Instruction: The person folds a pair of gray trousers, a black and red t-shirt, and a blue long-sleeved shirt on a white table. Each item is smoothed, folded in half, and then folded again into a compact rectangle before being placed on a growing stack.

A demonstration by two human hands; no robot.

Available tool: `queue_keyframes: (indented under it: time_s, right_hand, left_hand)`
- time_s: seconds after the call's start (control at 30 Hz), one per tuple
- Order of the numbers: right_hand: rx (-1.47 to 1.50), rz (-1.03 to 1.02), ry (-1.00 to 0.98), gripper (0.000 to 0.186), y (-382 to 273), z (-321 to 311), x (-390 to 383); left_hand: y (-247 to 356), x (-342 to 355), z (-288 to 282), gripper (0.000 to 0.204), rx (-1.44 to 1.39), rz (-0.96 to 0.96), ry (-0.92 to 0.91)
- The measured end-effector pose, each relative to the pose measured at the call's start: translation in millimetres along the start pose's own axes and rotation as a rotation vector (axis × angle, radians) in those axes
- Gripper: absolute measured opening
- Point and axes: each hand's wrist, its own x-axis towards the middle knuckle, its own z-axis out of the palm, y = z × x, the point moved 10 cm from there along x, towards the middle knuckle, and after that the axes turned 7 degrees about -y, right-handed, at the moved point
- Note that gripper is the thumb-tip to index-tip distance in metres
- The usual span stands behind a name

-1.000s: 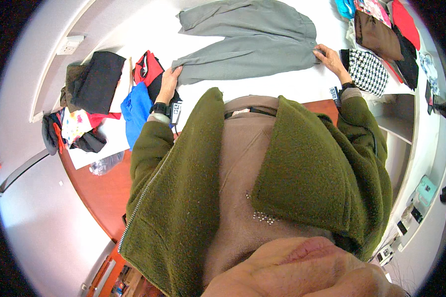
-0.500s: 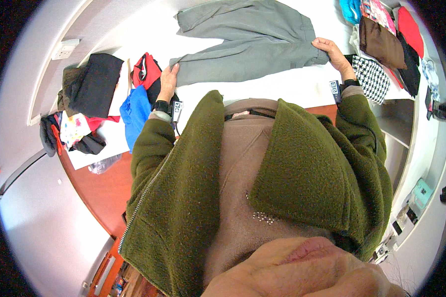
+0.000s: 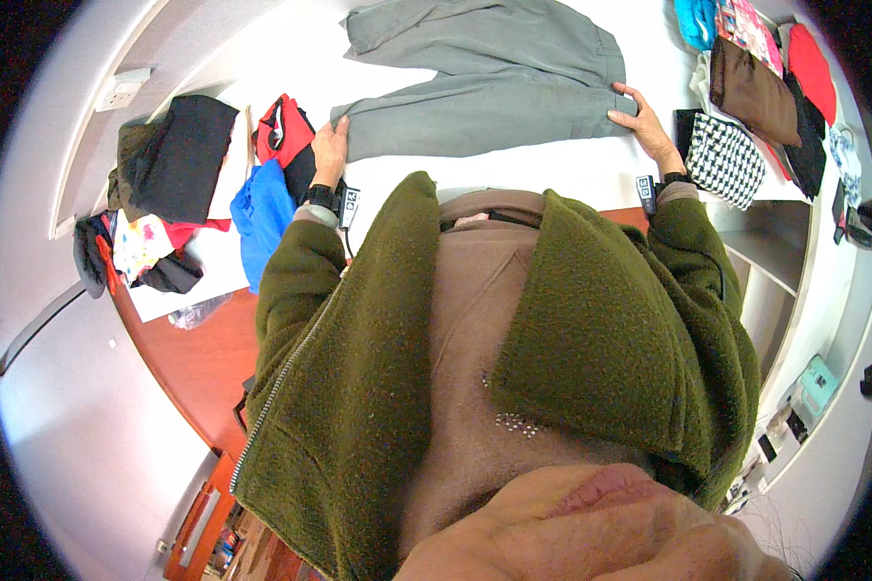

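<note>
A pair of grey trousers [image 3: 494, 111] lies spread on the white tabletop [image 3: 397, 182], its legs toward the left and its waist toward the right. At the hem of the nearer leg, my left hand [image 3: 330, 145] grips the cloth between thumb and fingers. My right hand [image 3: 646, 126] pinches the waist edge at the right end, thumb on top. The farther leg rests flat and slightly bent near the top of the picture.
Left of the trousers are a blue garment [image 3: 262, 223], a red garment [image 3: 283, 131] and folded black clothing [image 3: 186, 155]. On the right sit a brown folded garment [image 3: 754, 92] and a black-and-white checked cloth [image 3: 722, 160]. A wall socket [image 3: 123, 89] is at upper left.
My right hand has shifted slightly down at the waist, and its fingers have changed position on the edge. The near side of the trousers lies a little smoother. My left hand stays at the hem.
</note>
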Motion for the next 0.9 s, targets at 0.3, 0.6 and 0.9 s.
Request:
queue_keyframes:
  time_s: [0.3, 0.6, 0.9]
  right_hand:
    - [0.113, 0.04, 0.048, 0.036, 26.1, 10.3, -13.9]
    - [0.03, -0.05, 0.079, 0.022, -2.6, 9.3, -25.2]
    - [-0.428, -0.095, -0.351, 0.022, 5.9, 44.3, -52.3]
  left_hand:
    - [11.6, -5.6, -1.3, 0.047, 0.021, 0.064, -0.019]
    - [11.1, -19.1, 2.2, 0.029, -0.355, 0.053, -0.13]
    - [45.3, -70.0, 34.2, 0.017, 0.08, 0.496, -0.785]
